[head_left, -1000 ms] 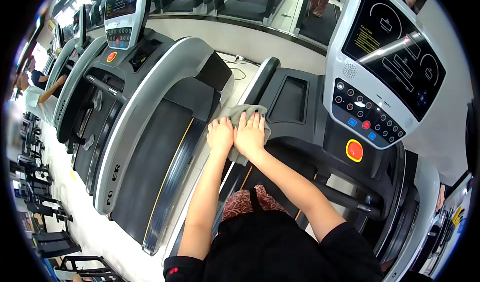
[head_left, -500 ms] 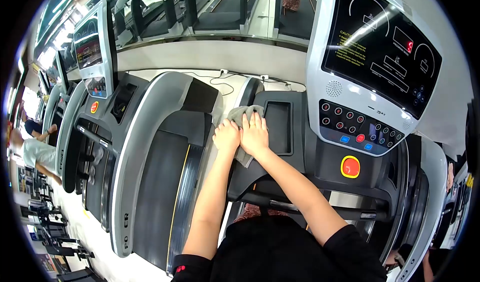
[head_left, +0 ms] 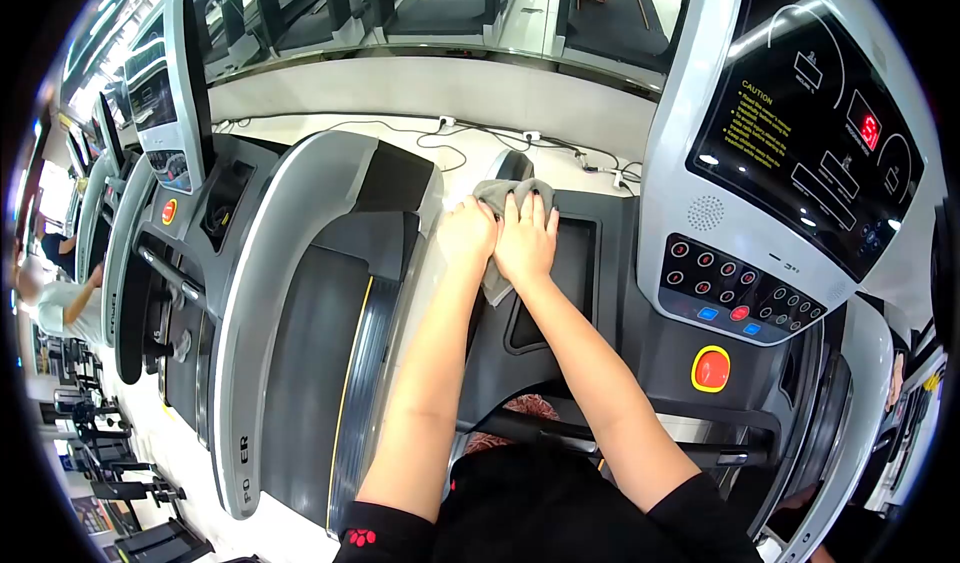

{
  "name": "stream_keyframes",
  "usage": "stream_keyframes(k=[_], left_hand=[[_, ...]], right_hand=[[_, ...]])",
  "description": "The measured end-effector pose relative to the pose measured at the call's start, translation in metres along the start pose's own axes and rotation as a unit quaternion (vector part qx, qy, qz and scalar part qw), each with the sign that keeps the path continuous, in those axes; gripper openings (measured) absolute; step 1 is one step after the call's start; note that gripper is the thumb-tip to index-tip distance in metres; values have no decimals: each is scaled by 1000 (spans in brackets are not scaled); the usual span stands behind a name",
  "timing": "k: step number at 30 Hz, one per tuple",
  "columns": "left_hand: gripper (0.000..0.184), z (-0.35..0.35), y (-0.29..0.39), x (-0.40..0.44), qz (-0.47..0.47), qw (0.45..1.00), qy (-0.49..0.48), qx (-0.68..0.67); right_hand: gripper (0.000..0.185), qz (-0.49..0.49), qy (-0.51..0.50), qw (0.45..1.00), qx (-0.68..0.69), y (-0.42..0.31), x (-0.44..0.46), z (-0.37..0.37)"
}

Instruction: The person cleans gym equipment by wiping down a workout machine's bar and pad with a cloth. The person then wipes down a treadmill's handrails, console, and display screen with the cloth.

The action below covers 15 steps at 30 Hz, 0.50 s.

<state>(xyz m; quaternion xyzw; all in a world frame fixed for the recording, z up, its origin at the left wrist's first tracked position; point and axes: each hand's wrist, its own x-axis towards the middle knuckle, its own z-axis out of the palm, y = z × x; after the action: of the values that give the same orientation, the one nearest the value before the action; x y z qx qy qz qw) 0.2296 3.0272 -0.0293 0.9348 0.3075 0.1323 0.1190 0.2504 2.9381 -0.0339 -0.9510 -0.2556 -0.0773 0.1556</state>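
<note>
My left hand (head_left: 468,231) and my right hand (head_left: 525,235) lie side by side on a grey cloth (head_left: 497,285), which covers the left side cover of the treadmill in front of me. The left fingers curl over the cloth's edge; the right fingers are stretched over it, pressing it down. Right of the hands is a recessed tray (head_left: 575,273) in the black treadmill body. Farther right stands the console (head_left: 745,203), with a red lit digit, rows of buttons and a red stop button (head_left: 711,369) below.
Another treadmill (head_left: 300,303) stands close on the left, with more beyond it. People in a white top (head_left: 68,308) and a dark top are at the far left. Cables (head_left: 590,163) lie on the floor by the wall. A handrail (head_left: 690,453) crosses before my body.
Both hands and the cloth have moved forward along the treadmill's left side. The view has shifted, and the console appears larger, with its red digit lit.
</note>
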Motion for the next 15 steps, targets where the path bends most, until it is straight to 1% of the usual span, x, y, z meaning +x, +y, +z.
stream_keyframes(k=[5, 7, 8, 9, 10, 12, 15], left_hand=[[32, 0, 11, 19, -12, 999, -28, 8], [34, 1, 14, 28, -57, 996, -72, 11], [38, 1, 15, 35, -63, 993, -104, 8], [38, 1, 18, 41, -59, 993, -105, 6], [39, 2, 20, 45, -65, 992, -111, 10], [41, 4, 22, 51, -82, 988, -134, 10], [42, 4, 24, 52, -98, 986, -138, 4]], right_hand=[[45, 21, 0, 1000, 2, 3, 15, 3], [44, 34, -5, 999, 3, 5, 20, 4], [44, 32, -5, 999, -1, 6, 25, 3], [43, 30, -5, 1000, -6, 7, 30, 5], [42, 26, 15, 999, -13, 9, 33, 8], [41, 35, 4, 999, -13, 11, 38, 7], [38, 35, -3, 999, -16, 12, 41, 4]])
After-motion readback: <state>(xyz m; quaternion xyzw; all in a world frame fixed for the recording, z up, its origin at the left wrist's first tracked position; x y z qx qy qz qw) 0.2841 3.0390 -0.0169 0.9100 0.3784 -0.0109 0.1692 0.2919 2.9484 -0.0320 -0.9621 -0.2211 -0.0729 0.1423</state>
